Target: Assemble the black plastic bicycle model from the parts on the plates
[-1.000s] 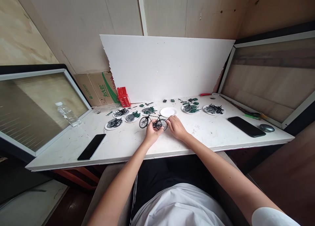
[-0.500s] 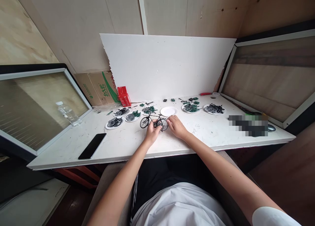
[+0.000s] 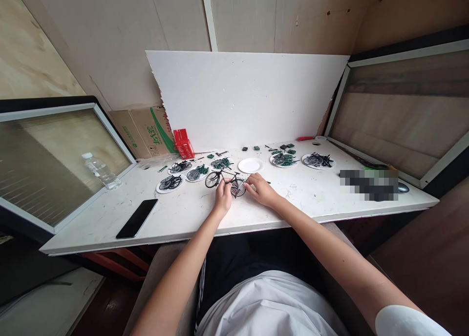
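At table (image 3: 176, 219), miniature bicycle (image 3: 238, 186), in left fingers (image 3: 227, 188)

Gripping a black model bicycle (image 3: 237, 187) above a white table (image 3: 190, 216), the left hand (image 3: 222, 198) steadies it before my distant eye in the head view, as the right hand (image 3: 262, 190) bunches its fingers at the right-hand wheel (whether they pinch a part, I cannot tell). Beyond, I see plates (image 3: 160, 189) of black and green parts (image 3: 284, 159) flanking a plain white plate (image 3: 251, 166), before a white panel (image 3: 249, 99); a dark phone (image 3: 137, 219) lies at left, near a clear bottle (image 3: 101, 171).
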`<state>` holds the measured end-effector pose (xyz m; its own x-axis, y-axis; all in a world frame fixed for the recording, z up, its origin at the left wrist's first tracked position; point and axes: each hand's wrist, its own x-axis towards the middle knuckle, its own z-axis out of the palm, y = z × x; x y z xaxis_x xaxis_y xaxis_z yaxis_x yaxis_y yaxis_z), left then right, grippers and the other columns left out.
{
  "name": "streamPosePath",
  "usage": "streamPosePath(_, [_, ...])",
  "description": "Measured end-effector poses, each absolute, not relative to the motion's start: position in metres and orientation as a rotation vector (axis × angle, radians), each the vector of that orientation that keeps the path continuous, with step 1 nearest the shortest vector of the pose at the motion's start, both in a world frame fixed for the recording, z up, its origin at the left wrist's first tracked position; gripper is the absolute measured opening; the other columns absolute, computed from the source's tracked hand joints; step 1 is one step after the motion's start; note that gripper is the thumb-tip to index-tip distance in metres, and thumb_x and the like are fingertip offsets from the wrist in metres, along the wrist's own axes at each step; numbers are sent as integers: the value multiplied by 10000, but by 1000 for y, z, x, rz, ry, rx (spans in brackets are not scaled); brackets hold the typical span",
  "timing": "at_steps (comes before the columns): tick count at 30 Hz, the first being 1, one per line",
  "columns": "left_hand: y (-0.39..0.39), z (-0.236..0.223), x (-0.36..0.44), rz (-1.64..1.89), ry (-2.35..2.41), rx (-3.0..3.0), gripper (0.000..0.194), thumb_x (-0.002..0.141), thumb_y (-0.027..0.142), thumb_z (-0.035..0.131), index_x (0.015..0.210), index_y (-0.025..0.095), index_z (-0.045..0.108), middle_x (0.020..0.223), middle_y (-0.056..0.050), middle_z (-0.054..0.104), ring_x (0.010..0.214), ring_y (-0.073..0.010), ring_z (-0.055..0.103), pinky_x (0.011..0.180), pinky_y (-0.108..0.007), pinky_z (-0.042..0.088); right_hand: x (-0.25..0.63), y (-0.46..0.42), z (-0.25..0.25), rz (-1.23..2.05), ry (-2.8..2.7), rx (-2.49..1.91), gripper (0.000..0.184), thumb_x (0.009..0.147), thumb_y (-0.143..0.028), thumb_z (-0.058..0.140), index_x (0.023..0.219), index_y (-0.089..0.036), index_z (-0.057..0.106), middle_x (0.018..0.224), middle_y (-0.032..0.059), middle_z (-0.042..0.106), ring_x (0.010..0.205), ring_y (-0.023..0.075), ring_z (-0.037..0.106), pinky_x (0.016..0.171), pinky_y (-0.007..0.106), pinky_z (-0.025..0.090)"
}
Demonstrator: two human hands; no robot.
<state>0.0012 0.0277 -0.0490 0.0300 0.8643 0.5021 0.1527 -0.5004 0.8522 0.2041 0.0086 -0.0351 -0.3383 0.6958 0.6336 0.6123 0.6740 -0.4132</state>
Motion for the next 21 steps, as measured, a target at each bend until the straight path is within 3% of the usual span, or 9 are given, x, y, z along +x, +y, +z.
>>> streamPosePath(9, [25,-47,5,1473,1041,1589,128,904,333,614,930,208,621,878,-37,687,793,-189,635,728,-295,534,204,7,-33,223,-2017,-1027,353,1095,-436,464,812,-242,546,864,75,628,903,264,565,819,412,480])
streamPosePath(14, [22,-46,6,1403,1015,1563,265,822,342,733,1013,203,613,868,-19,682,742,-169,623,687,-282,515,204,9,-35,233,-1971,-1066,350,1094,-454,456,823,-244,527,855,69,630,882,260,564,800,403,464])
streamPosePath(21, [23,-48,8,1347,936,1572,423,844,462,781,1115,195,597,921,-46,726,758,-172,668,727,-294,540,206,16,-42,281,-1867,-1119,368,1100,-469,442,847,-235,569,879,67,675,869,243,590,808,386,475])
